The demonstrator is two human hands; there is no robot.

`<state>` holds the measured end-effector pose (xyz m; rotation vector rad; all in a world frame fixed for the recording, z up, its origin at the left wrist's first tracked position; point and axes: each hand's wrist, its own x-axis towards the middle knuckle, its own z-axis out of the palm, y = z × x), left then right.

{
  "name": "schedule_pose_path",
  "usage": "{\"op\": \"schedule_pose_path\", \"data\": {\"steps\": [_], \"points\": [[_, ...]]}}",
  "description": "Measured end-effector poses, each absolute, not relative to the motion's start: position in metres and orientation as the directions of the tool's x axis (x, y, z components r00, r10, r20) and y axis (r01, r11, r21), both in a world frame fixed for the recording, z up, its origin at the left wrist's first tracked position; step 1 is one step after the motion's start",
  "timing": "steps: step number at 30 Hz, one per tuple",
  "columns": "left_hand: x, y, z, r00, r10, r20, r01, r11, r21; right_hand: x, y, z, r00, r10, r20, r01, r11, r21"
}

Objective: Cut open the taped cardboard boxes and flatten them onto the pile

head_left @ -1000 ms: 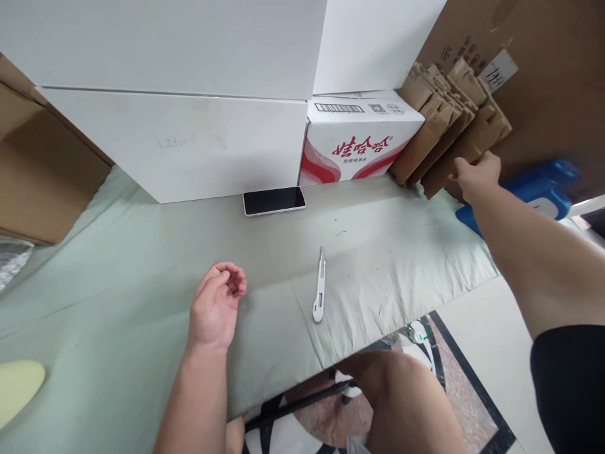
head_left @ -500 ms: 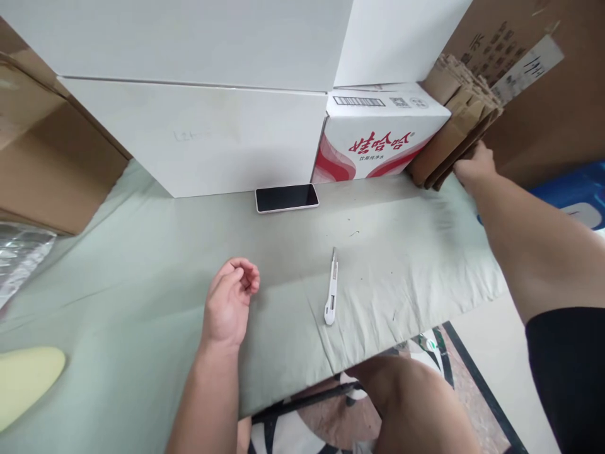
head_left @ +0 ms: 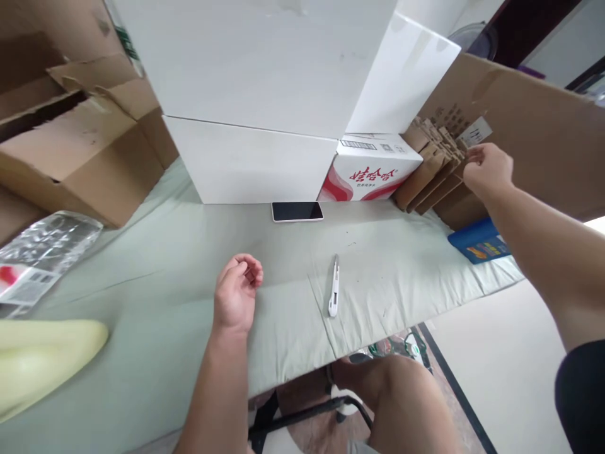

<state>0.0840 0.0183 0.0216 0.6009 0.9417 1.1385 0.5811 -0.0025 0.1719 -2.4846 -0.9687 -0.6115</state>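
My left hand point(head_left: 236, 293) hovers over the green cloth with its fingers curled in toward the thumb and nothing in them. To its right, a white utility knife point(head_left: 334, 287) lies on the cloth with its narrow end pointing away. My right hand point(head_left: 489, 171) reaches out to the far right, its fingers bent together at the upper right edge of a row of folded brown cardboard pieces point(head_left: 428, 173). The fingertips face the cardboard; whether they pinch a piece is hidden. A phone point(head_left: 297, 212) with a dark screen lies against the white boxes.
Large white boxes point(head_left: 265, 164) stand at the back, beside a red-and-white printed carton point(head_left: 373, 180). Open brown cartons point(head_left: 108, 170), crinkled clear plastic point(head_left: 61, 246) and a pale yellow object point(head_left: 51, 359) are at left. A blue package point(head_left: 479, 241) lies under my right arm.
My right hand has moved up from the lower side of the cardboard row to its upper right edge. The view has shifted, showing more at left and at the back. My left hand stays curled.
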Motion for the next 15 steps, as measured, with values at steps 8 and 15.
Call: {"op": "schedule_pose_path", "data": {"steps": [8,15], "points": [[0.044,0.005,0.025,0.085,0.947,-0.309,-0.615,0.294,0.732,0.356,0.053,0.152,-0.156,0.886,0.437,0.963,0.235,-0.132],[0.012,0.005,0.027,0.030,0.961,-0.276,-0.692,0.219,0.688,0.117,0.135,0.060,-0.579,0.798,0.167,0.764,0.603,-0.230]]}}
